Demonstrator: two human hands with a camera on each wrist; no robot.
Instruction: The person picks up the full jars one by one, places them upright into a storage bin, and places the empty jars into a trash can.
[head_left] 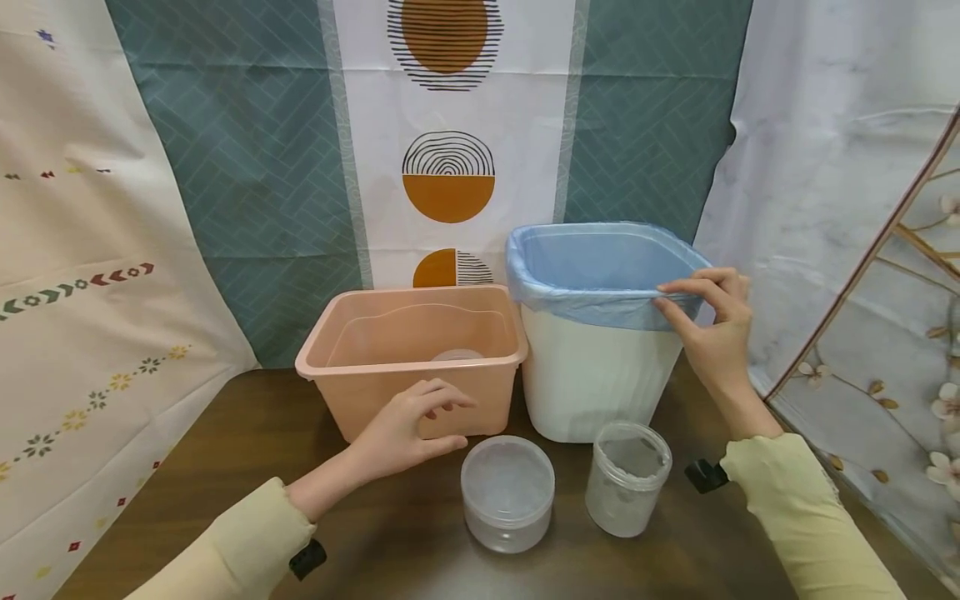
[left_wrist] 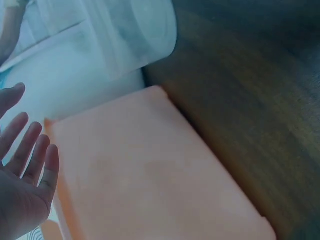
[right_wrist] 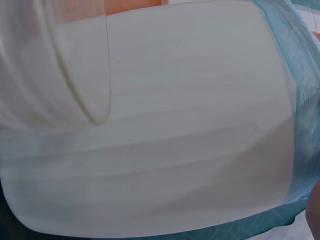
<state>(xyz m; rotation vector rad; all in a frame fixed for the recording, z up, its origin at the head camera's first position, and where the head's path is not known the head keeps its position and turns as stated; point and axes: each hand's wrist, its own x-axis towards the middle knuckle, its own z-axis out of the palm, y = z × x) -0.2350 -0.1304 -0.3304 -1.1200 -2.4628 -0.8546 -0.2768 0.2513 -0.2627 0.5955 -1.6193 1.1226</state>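
From above the near side, the head camera looks forward and down across the table (head_left: 225, 433), while the left wrist camera closely faces the peach tub (left_wrist: 150, 165), tilted, and the right one, turned sideways, the white bin (right_wrist: 190, 100), which all three share.

Tub (head_left: 491, 400) stands left of bin (head_left: 592, 371), jars (head_left: 507, 500) before.

No text, label, brand or number can be read in any view — not on the peach tub (head_left: 337, 396), the white bin (head_left: 592, 379) or the clear jars (head_left: 507, 500) (nor on the patterned cloth (head_left: 277, 158)).
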